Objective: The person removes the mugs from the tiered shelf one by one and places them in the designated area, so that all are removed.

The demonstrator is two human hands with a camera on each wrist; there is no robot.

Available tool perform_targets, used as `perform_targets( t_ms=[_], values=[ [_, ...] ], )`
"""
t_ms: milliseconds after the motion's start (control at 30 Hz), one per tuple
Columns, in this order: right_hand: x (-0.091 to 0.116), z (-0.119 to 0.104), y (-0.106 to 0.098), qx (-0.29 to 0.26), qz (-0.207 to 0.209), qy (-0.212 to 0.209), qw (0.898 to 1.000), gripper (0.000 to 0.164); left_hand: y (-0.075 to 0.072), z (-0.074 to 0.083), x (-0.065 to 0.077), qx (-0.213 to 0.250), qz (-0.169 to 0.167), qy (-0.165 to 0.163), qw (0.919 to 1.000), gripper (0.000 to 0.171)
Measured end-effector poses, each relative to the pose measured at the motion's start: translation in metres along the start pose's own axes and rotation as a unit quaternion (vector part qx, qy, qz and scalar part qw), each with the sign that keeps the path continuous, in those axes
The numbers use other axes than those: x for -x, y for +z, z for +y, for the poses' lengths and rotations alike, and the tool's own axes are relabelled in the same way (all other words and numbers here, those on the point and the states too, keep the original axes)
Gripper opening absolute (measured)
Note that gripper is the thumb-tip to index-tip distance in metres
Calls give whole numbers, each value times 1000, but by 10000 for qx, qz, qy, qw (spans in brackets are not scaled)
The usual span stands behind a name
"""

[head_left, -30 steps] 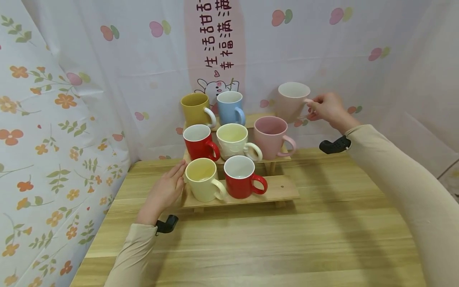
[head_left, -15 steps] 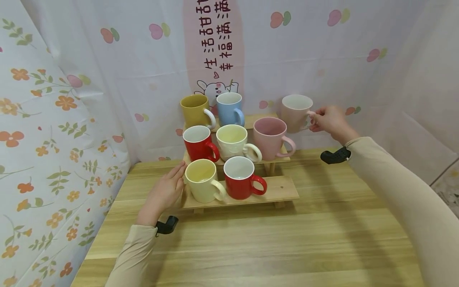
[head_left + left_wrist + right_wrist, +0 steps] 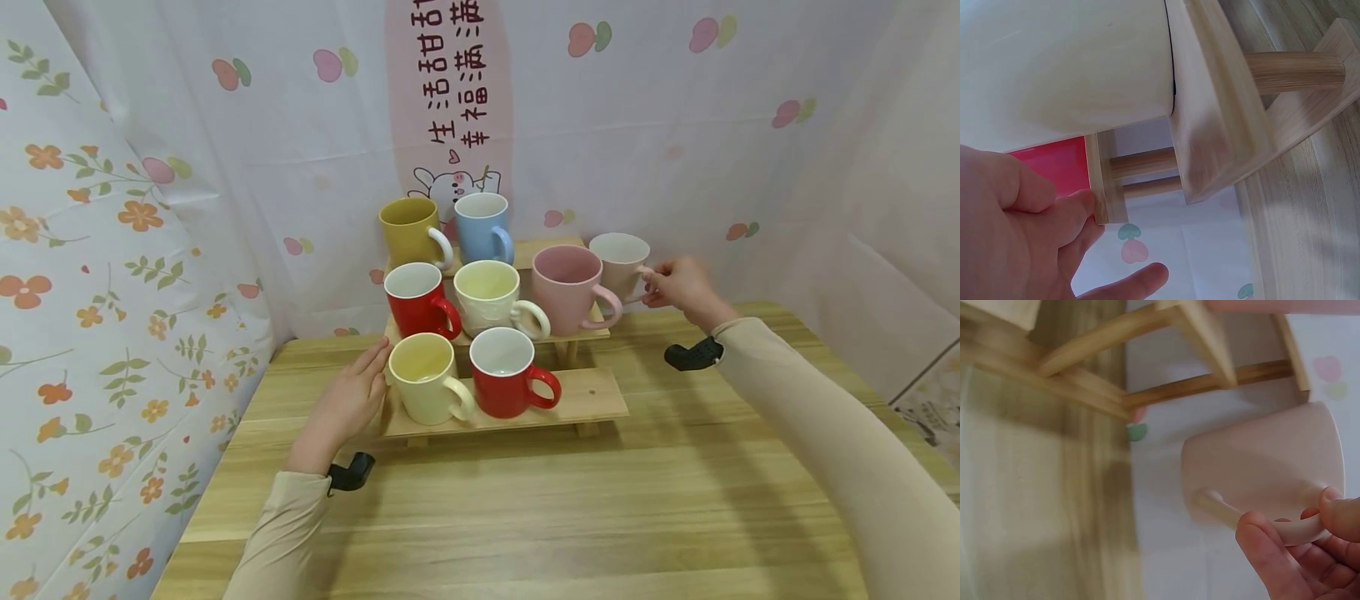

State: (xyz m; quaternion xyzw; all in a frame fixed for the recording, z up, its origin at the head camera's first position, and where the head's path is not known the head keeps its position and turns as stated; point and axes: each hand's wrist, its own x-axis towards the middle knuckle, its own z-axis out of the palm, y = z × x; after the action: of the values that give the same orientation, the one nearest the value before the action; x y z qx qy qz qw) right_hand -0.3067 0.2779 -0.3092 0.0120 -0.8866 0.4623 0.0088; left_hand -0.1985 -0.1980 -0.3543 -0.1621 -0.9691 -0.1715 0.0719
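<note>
Pale pink mug (image 3: 625, 272) noted lower than a second ago, just beyond the right end of the wooden rack (image 3: 588, 388); my right hand (image 3: 684, 287) came down with it; my reading: I am bringing it down outside the rack, its base now judged below the rack's top tier. Right thumb and fingers clamped on the handle (image 3: 1216, 506); the mug's body lies between my fingertips and the rack, upright, partly hidden in the head view by a darker pink mug (image 3: 564, 293) on the rack's middle tier; contact between body and rack: cannot tell. Left hand (image 3: 347, 407) unmoved at the rack's left end; fingers straight, mostly together, one apart in the left wrist view, fingertips at the plank edge; judged a steadying touch.
</note>
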Motion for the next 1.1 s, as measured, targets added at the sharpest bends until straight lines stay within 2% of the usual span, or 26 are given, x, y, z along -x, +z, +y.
perform_targets(
  t_ms=[367, 700, 867, 1100],
  values=[
    [2, 26, 23, -42, -245, 91, 9997, 29, 0, -2, 0, 15, 27, 16, 10000, 48],
    [4, 39, 38, -420, -347, 269, 9982, 27, 1, -2, -1, 121, -92, -53, 9999, 48],
    [4, 44, 47, -276, -382, 166, 9988, 27, 2, -4, -2, 157, -121, -55, 9998, 48],
    [0, 43, 56, -311, -396, 259, 9984, 26, 1, -4, 0, 195, -143, -47, 9997, 48]
  ],
)
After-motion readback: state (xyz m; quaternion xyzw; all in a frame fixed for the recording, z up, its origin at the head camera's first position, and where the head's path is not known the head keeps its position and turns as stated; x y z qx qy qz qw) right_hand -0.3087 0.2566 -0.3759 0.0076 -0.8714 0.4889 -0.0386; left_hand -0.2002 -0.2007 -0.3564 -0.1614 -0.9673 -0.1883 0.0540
